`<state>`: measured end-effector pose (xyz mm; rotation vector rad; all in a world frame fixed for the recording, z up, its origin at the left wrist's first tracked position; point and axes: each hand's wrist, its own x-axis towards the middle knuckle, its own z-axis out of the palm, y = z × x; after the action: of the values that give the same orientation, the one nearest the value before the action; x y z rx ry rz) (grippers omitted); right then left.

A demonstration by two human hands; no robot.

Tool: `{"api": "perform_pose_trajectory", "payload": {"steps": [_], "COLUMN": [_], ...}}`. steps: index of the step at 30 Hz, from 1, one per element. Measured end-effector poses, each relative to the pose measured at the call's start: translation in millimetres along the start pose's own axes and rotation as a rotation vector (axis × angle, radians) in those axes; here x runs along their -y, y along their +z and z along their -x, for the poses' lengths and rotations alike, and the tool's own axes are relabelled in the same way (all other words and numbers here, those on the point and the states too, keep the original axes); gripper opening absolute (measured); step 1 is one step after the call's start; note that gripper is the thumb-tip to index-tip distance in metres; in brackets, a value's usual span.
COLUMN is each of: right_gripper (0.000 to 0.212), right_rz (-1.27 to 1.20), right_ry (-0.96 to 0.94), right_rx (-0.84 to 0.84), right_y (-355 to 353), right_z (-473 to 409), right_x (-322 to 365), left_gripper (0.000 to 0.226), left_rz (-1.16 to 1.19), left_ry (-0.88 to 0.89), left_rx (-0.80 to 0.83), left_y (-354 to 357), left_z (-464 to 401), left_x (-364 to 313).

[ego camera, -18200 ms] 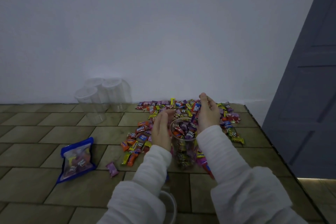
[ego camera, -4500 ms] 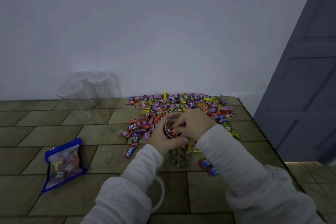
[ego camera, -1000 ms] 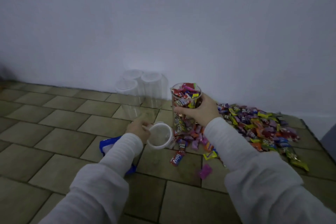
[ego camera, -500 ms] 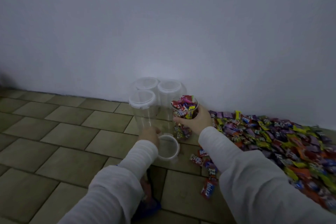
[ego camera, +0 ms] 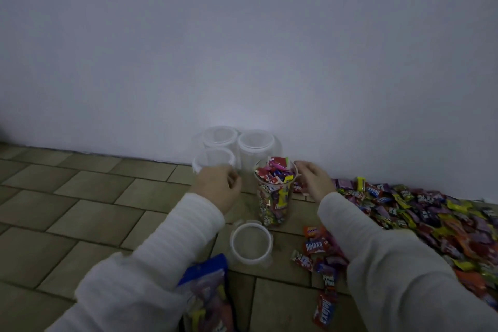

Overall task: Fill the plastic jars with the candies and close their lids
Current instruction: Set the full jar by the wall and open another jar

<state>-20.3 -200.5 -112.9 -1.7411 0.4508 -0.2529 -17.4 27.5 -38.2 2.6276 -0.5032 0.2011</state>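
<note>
While unlidded, full jar (ego camera: 275, 197) upright.

The wall (ego camera: 242, 48) is pale grey-white. The floor (ego camera: 80, 210) has brown-green tiles with dark lines, set like bricks. The filled jar (ego camera: 275, 197) is clear and shows red, pink, yellow and purple candies. At 3 o'clock from it, the candy pile (ego camera: 431, 218) is purple, yellow, orange and red. The lid (ego camera: 251, 242) at 6 o'clock is clear with a white rim. The sleeves (ego camera: 167, 256) are white with thin stripes. The bag (ego camera: 207, 291) has a blue edge.
</note>
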Motion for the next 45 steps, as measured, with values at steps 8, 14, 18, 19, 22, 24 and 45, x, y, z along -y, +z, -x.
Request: {"api": "perform_pose_trajectory", "payload": {"steps": [8, 14, 18, 19, 22, 24, 45], "right_gripper": [0.047, 0.034, 0.028, 0.029, 0.031, 0.020, 0.099], "right_rz": [0.270, 0.067, -0.076, -0.042, -0.058, -0.086, 0.235], "right_ry": [0.065, 0.122, 0.201, 0.175, 0.124, 0.064, -0.513], "right_rx": [0.326, 0.444, 0.429, 0.428, 0.388, 0.379, 0.211], "right_y": [6.9, 25.2, 38.2, 38.4, 35.1, 28.5, -160.1], "right_z": [-57.0, -96.3, -104.5, -105.0, -99.3, -94.1, 93.2], "right_x": [15.7, 14.3, 12.7, 9.9, 9.6, 15.4, 75.9], "left_gripper": [0.034, 0.084, 0.094, 0.093, 0.093, 0.092, 0.061], "left_rz": [0.076, -0.281, -0.328, -0.306, -0.260, -0.212, 0.481], "left_ry": [0.084, -0.009, 0.001, 0.002, 0.021, 0.038, 0.299], "left_rx": [0.017, 0.348, 0.353, 0.336, 0.292, 0.249, -0.130], "left_y": [-18.2, -4.0, 8.5, 10.2, 8.4, 1.0, -37.8], "left_z": [-79.5, -133.5, -141.2, -141.5, -138.1, -134.8, 17.3], "left_x": [-14.8, -28.0, -30.5, -31.0, -36.9, -42.0, -200.2]}}
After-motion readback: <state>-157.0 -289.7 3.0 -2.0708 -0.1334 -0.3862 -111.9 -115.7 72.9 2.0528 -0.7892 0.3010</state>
